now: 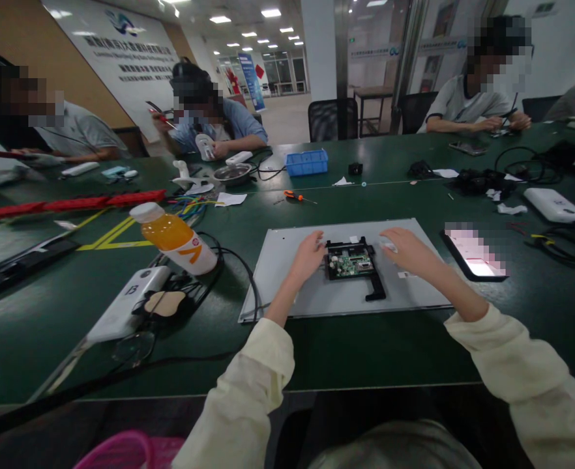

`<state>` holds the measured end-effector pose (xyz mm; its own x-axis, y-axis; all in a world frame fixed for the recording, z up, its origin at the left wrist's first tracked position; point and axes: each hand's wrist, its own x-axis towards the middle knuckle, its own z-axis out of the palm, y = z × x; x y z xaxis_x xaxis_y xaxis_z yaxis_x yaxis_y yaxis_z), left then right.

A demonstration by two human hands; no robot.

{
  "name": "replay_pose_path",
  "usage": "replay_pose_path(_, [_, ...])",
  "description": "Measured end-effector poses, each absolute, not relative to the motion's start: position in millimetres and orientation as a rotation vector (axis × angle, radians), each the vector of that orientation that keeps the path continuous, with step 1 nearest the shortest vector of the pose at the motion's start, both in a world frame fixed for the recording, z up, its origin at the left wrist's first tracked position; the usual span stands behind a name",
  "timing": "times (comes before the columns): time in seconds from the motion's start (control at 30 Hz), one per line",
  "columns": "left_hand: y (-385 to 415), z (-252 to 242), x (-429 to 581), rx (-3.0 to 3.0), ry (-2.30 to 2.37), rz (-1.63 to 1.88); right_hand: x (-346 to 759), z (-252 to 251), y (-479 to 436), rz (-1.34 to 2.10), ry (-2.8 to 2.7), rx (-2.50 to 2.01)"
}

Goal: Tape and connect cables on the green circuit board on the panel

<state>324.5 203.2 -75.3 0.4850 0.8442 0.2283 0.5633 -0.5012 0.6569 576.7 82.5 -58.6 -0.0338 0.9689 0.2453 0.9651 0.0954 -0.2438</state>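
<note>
In front of me a black plastic frame (377, 286) with a green circuit board (351, 263) in it lies on a light grey panel (287, 293). My left hand (311, 254) is at the frame's left side, fingers loosely bent and apart; whether the fingertips touch the frame I cannot tell. On the other side, my right hand (405, 247) hovers over the panel a little off the frame's upper right corner. Its fingers are curved and spread, with nothing visible in them.
An orange drink bottle (180, 241), a white power bank (128, 303) and black cables stand left of the panel. A lit phone (476, 254) lies to the right. Farther back are a screwdriver (294, 195), a blue bin (307, 163) and several seated people.
</note>
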Motion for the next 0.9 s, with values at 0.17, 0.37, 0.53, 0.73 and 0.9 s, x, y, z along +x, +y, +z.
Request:
replay_pose_path(0.17, [209.3, -74.9, 319.1, 2.294, 1.250, 0.670, 574.4, -76.4, 96.7, 0.080, -2.045, -1.935])
replay_pose_path(0.37, [212.1, -80.0, 320.2, 2.303, 1.282, 0.640, 570.4, -100.6, 92.0, -0.017, -2.005, -2.050])
replay_pose_path(0.53, [210.6, -81.5, 319.7, 2.271, 1.294, 0.653, 568.1, -105.5, 87.0, -0.058, -2.016, -2.051])
replay_pose_path(0.73, [218.3, -79.8, 314.9, 2.220, 1.333, 0.679, 566.7, -105.1, 84.7, -0.096, -2.010, -2.044])
replay_pose_path(0.9, [234.9, -70.3, 307.4, 2.194, 1.539, 0.664, 559.4, -92.0, 96.1, -0.070, -2.033, -1.898])
